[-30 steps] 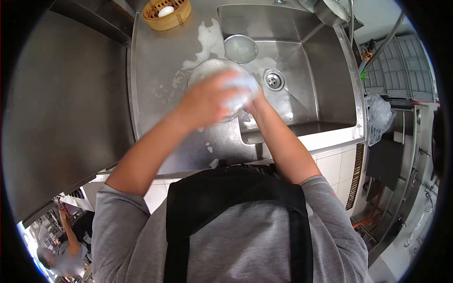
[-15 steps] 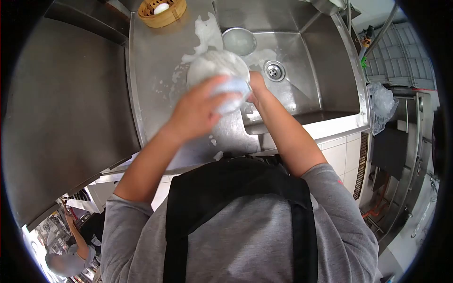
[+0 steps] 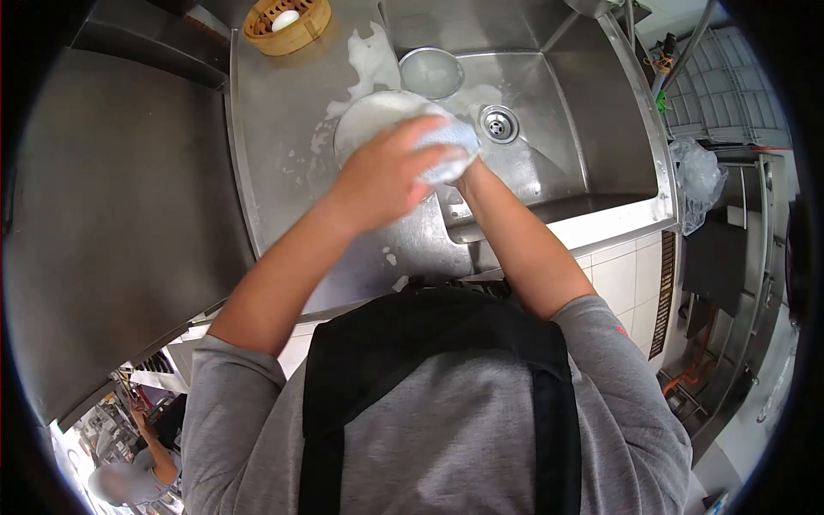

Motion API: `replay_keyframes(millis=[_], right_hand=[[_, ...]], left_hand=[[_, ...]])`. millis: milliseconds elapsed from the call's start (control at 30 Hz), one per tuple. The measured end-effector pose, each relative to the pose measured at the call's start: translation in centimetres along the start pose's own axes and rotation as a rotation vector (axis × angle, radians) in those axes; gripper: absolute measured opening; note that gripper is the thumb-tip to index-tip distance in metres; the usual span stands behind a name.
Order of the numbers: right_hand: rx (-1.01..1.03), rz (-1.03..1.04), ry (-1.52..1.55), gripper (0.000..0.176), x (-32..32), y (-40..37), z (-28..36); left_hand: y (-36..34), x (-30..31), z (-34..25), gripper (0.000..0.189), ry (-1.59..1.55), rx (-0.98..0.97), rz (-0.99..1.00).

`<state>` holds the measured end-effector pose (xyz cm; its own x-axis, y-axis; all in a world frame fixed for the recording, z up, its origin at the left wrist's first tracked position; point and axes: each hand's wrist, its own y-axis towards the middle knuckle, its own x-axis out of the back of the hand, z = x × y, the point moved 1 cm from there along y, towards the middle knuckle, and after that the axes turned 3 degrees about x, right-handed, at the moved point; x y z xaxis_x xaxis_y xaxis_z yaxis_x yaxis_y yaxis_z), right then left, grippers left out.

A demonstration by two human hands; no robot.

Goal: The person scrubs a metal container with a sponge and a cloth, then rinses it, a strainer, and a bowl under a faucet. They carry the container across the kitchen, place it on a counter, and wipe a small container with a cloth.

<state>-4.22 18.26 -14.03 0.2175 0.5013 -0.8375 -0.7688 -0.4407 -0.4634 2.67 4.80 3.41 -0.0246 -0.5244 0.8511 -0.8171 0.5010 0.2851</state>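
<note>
My left hand (image 3: pixel 387 176) is wrapped round a pale blue-white cloth (image 3: pixel 448 148) and presses it on the right side of a round, foamy white plate (image 3: pixel 369 118). Most of my right hand (image 3: pixel 466 174) is behind the cloth and the plate's right edge; it grips the plate there. Tilted over the steel counter (image 3: pixel 283 112), the plate is beside the sink basin. White foam (image 3: pixel 371 60) lies on the counter just beyond it. A round bowl (image 3: pixel 432 74) of cloudy liquid stands at the basin's far left corner.
A bamboo steamer (image 3: pixel 305 33) with a white egg-like item is at the back left. The basin's drain (image 3: pixel 499 125) lies right of the plate. A clear plastic bag (image 3: pixel 697 180) hangs by a rack at right. Another person (image 3: pixel 129 482) is at lower left.
My left hand and the cloth have moved right across the plate, towards its right edge. More of the plate's left part now shows. The whole view has shifted slightly.
</note>
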Motion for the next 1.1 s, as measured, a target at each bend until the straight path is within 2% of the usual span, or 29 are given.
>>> replay_keyframes(millis=[67,100,133,200,300,333,400,433,500,533,600,633,733,800,867,933,1000,1033,1067,1100], right_hand=[[0.137,-0.376,-0.389,0.015,-3.0,-1.9,-0.2],[0.138,-0.357,-0.382,0.014,-2.7,-1.3,-0.3],[0.143,-0.359,-0.373,0.014,-2.1,-1.2,-0.3],[0.235,-0.350,-0.312,0.014,-1.8,-1.2,-0.4],[0.309,-0.313,-0.265,0.015,-2.2,-1.3,-0.5],[0.191,-0.358,-0.367,0.013,-2.2,-0.9,-0.4],[0.181,-0.413,-0.414,0.013,-2.6,-1.4,-0.1],[0.183,-0.409,-0.416,0.013,-2.8,-1.8,-0.2],[0.317,-0.326,-0.057,0.016,-3.1,-2.3,-0.2],[0.317,-0.324,-0.058,0.016,-2.9,-2.1,-0.1],[0.171,-0.376,-0.473,0.017,-2.4,-1.4,-0.1],[0.176,-0.386,-0.456,0.016,-2.1,-1.2,-0.2],[0.231,-0.366,-0.330,0.018,-2.1,-1.1,-0.5],[0.279,-0.350,-0.338,0.019,-2.2,-1.6,-0.5],[0.321,-0.340,-0.348,0.021,-2.2,-1.8,-0.4],[0.166,-0.404,-0.354,0.022,-1.7,-1.0,-0.3],[0.191,-0.388,-0.353,0.022,-1.5,-0.7,-0.4],[0.212,-0.379,-0.348,0.021,-1.5,-0.7,-0.6],[0.210,-0.376,-0.347,0.021,-1.3,-0.9,-0.8],[0.266,-0.273,-0.099,0.021,-0.9,-1.0,-0.8]], left_hand=[[0.9,0.7,3.5,0.050,-0.009,0.128,-0.059],[1.7,1.7,4.7,0.050,-0.059,0.272,-0.036],[1.7,1.0,4.1,0.050,-0.057,0.264,-0.029],[1.7,-0.7,2.2,0.051,0.050,0.023,-0.016],[2.5,-0.9,2.4,0.050,0.003,-0.024,-0.052],[2.7,-0.6,2.8,0.050,0.001,-0.024,-0.051],[3.3,0.5,4.1,0.050,-0.013,0.239,-0.038],[3.2,0.2,3.1,0.050,-0.011,0.238,-0.042],[2.9,-1.3,0.3,0.049,0.025,-0.017,-0.034],[3.1,-1.1,0.9,0.049,0.027,-0.017,-0.036],[3.8,-0.3,3.6,0.048,0.014,0.095,-0.090],[4.4,0.5,4.9,0.049,-0.060,0.244,-0.055],[4.0,-0.6,2.8,0.050,0.060,0.127,-0.083],[3.7,-1.9,2.3,0.051,0.010,0.073,-0.076],[3.9,-1.6,3.5,0.051,0.006,0.087,-0.102],[4.2,0.0,4.8,0.051,0.019,0.147,-0.115],[4.4,0.5,5.2,0.050,-0.014,0.267,-0.082],[4.0,-0.2,4.0,0.050,-0.009,0.267,-0.082],[3.4,-1.8,1.6,0.049,-0.007,0.125,-0.094],[3.0,-2.7,0.3,0.047,-0.006,-0.019,-0.106]])
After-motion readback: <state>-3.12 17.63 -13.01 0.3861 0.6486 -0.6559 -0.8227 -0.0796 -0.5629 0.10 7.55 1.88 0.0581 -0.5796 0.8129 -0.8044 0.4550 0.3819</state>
